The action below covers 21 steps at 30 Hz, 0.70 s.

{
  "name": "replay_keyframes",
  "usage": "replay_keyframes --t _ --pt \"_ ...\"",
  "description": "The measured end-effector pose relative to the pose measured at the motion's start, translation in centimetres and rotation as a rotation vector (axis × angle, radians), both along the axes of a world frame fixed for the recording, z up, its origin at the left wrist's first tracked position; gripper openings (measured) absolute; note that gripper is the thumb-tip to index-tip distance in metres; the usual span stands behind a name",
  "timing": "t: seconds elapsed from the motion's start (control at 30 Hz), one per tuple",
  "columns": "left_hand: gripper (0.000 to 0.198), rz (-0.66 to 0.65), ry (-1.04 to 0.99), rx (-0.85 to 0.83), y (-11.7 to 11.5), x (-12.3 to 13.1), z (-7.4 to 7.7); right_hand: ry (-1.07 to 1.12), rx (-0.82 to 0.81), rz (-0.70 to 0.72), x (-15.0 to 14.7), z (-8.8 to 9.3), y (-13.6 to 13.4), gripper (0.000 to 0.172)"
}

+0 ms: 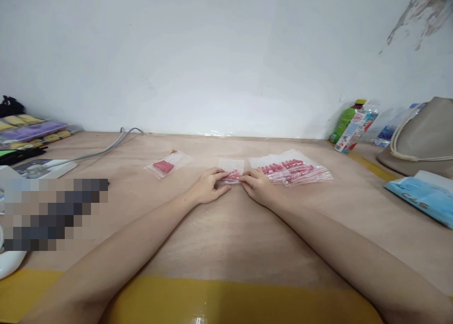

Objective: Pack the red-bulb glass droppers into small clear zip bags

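Note:
A small clear zip bag point(231, 164) with red pieces inside lies flat on the table between my hands. My left hand point(209, 186) has its fingertips on the bag's left edge, its thumb lower down near the bottom edge. At the lower right corner, the bent fingers and thumb of my right hand point(259, 185) grip the same bag. Just beyond my right hand, several similar bags point(293, 167) overlap in a spread pile, red pieces showing through. Off to the left lies another clear bag point(168, 165) holding red pieces. What exactly the red pieces are is too small to tell.
A grey cable point(102, 150) runs along the left. Packs of yellow and purple items point(33, 131) sit at far left, near a pixelated patch. On the right stand a green bottle point(343, 123), a carton point(356, 130), a beige bag point(424, 135) and a blue packet point(423, 196).

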<state>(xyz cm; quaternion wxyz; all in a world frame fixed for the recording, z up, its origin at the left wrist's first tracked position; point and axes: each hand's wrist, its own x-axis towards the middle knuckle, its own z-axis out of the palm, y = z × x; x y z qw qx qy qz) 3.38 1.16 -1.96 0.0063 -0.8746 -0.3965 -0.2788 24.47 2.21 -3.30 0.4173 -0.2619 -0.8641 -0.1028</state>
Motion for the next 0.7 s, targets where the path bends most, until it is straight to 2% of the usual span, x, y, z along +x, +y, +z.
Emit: replay_keyframes --t 0.13,0.3,0.4,0.7 --pt "0.038 0.024 0.015 0.073 0.0 -0.1 0.0 -0.075 0.063 -0.174 0.3 0.3 -0.1 0.017" --pt "0.020 0.019 0.072 0.196 0.5 -0.7 -0.1 -0.026 -0.071 -0.268 0.9 0.4 0.1 0.013" --pt "0.022 -0.010 0.118 0.247 0.7 -0.9 -0.2 -0.010 -0.103 -0.280 1.0 0.4 0.3 0.012" --pt "0.029 -0.076 0.168 0.303 0.4 -1.1 0.3 -0.090 0.016 -0.252 1.2 0.7 0.0 0.010"
